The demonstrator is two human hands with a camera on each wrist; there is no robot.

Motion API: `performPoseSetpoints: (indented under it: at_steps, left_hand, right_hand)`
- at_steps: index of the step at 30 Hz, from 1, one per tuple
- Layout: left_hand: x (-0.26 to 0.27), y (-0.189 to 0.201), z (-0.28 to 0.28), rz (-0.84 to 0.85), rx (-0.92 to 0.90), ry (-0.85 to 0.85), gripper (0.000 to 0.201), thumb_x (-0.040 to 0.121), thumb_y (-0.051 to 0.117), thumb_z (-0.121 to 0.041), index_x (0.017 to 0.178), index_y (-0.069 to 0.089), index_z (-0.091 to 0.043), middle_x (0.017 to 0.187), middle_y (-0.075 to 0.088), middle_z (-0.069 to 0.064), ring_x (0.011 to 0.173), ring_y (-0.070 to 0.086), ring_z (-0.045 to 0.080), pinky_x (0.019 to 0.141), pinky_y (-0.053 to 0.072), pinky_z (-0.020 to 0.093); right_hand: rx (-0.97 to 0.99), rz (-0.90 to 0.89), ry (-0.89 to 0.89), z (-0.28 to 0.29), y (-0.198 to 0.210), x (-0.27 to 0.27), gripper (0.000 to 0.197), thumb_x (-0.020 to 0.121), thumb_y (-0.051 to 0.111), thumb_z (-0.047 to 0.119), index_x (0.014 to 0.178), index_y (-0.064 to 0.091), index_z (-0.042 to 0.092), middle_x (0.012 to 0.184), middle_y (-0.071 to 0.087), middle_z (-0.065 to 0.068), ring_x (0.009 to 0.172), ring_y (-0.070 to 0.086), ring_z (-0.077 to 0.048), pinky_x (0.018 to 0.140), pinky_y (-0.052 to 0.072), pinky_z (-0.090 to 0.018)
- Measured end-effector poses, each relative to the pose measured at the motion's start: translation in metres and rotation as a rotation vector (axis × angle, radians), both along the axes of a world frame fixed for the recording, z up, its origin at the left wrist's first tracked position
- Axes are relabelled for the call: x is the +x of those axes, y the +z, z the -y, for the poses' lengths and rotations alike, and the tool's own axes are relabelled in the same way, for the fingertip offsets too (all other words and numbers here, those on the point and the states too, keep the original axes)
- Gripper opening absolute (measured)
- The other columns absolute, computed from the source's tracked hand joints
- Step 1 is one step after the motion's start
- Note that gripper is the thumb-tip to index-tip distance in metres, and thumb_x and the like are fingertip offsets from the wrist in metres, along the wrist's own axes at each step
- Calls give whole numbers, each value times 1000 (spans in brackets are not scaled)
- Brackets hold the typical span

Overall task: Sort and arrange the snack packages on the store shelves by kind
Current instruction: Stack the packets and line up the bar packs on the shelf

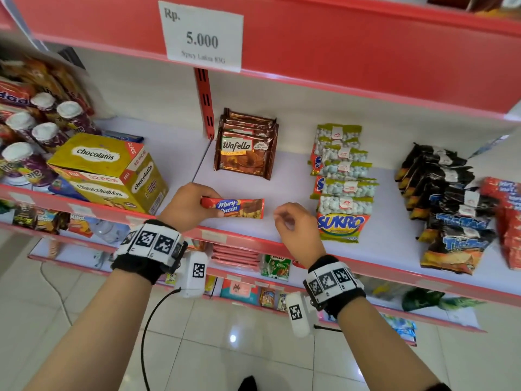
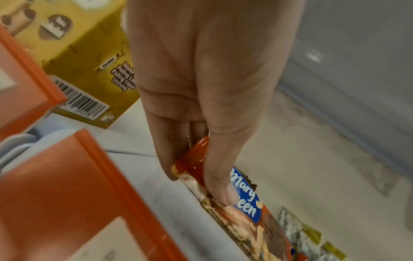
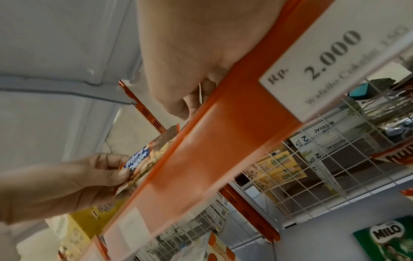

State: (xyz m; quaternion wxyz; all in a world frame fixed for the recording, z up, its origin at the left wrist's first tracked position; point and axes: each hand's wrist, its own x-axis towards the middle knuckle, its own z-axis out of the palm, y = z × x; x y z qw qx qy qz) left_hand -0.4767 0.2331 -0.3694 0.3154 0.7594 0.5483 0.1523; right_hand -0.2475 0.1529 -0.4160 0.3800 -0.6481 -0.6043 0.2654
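A red Mary Queen snack package (image 1: 239,208) lies lengthwise near the front edge of the white shelf (image 1: 287,179). My left hand (image 1: 210,206) pinches its left end, thumb on top, as the left wrist view shows (image 2: 245,208). My right hand (image 1: 283,221) hovers just right of the package with fingers loosely curled and holds nothing. Behind stands a stack of brown Wafello packs (image 1: 245,148). To the right lie a row of Sukro nut bags (image 1: 342,182) and black Tic Tac bags (image 1: 448,207).
A yellow Chocolatos box (image 1: 107,170) stands close on the left, with purple cups (image 1: 42,131) behind it. Red packs (image 1: 507,221) sit at the far right. The red shelf lip (image 3: 223,141) runs under both hands. An upper shelf (image 1: 338,38) overhangs.
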Motion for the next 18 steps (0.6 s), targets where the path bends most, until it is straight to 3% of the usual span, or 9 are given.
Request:
performPoseSetpoints:
  at_steps: [2, 4, 6, 8, 12, 14, 16, 18]
  left_hand:
    - [1, 9, 12, 61, 7, 30, 19, 73, 80, -14, 91, 74, -16, 75, 67, -8, 67, 58, 1, 56, 41, 6]
    - [9, 17, 29, 100, 7, 35, 17, 74, 79, -16, 89, 73, -20, 74, 67, -9, 66, 59, 4, 56, 42, 9]
    - [24, 25, 48, 129, -8, 6, 17, 74, 79, -17, 87, 72, -25, 76, 69, -7, 70, 60, 12, 64, 46, 22]
    - [45, 30, 68, 164, -21, -24, 19, 73, 79, -14, 85, 70, -27, 76, 70, -8, 71, 61, 12, 67, 49, 27]
    - [98, 31, 106, 231, -9, -64, 25, 73, 79, -8, 80, 69, -30, 65, 66, -18, 55, 57, -2, 53, 41, 7]
    - [132, 30, 125, 248, 3, -61, 25, 70, 80, -6, 80, 71, -27, 71, 68, -11, 61, 56, 0, 59, 42, 10]
    - [173, 30, 145, 290, -22, -60, 21, 69, 81, -7, 82, 74, -21, 74, 70, -7, 64, 57, 4, 63, 45, 14]
    - [222, 31, 165, 359, -52, -81, 22, 68, 82, -7, 81, 73, -23, 69, 69, -13, 63, 58, 0, 63, 46, 14]
  right_hand:
    - [34, -131, -19, 4, 8, 3, 13, 89, 59, 4, 101, 64, 2, 100, 66, -7, 87, 61, -15, 79, 47, -15]
    - [60, -277, -29, 13, 19, 9, 17, 89, 61, 9, 107, 61, 8, 98, 64, 3, 86, 60, -5, 76, 44, -6]
    - [56, -387, 6, 25, 31, 19, 25, 88, 65, 15, 111, 58, 17, 97, 63, 9, 85, 60, 3, 77, 45, -7]
    - [31, -450, 77, 40, 39, 33, 31, 83, 70, 15, 110, 57, 24, 96, 65, 10, 89, 62, 0, 81, 50, -16]
    - [-12, -418, 199, 79, 44, 80, 34, 77, 75, 9, 98, 62, 31, 99, 67, 9, 97, 65, -10, 85, 53, -25]
    - [-10, -366, 236, 102, 43, 114, 33, 77, 75, 8, 94, 64, 34, 94, 68, 12, 90, 66, -12, 81, 54, -30]
    - [3, -332, 235, 127, 44, 154, 31, 78, 74, 10, 90, 64, 37, 85, 68, 19, 81, 63, -2, 76, 51, -20]
    - [26, -300, 214, 151, 47, 202, 31, 79, 73, 9, 88, 63, 37, 83, 67, 24, 79, 60, 5, 74, 44, -11]
